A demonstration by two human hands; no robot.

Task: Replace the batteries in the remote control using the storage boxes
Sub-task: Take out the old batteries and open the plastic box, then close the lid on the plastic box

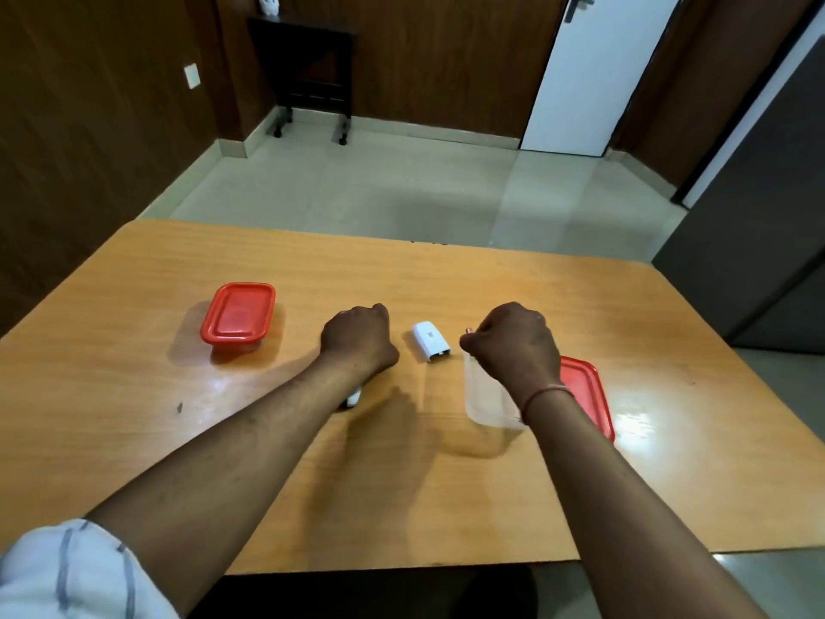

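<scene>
A person's 2 bare forearms reach forward over a glossy orange-brown wooden counter [223, 440], seen from a head-worn camera looking down. A pale striped sleeve [76, 574] shows at the near left corner.

The left hand [357, 339] is curled knuckles-up over the remote control [354, 398], a slim white body almost wholly hidden under the wrist; only its near end shows, so the long axis seems to run away from the viewer. The fingers look clamped on it, though the grip itself is hidden.

The right hand [513, 346] is closed in a pinch on a small battery [467, 331], of which only a coppery tip shows at the fingertips, pointing left. It hovers just above the far edge of an open clear plastic storage box [484, 395], a soft-cornered rectangular tub. That box's red lid [589, 395] lies flat just beside it to the right.

Between the 2 hands the battery cover [431, 348] rests on the counter: a small white smooth plastic shell, long axis angled slightly left.

The battery lies right of the remote, so the right hand is the one nearer to carry it across, judged from this layout.

Farther left sits a second storage box [238, 317], shut under a glossy red lid.
</scene>
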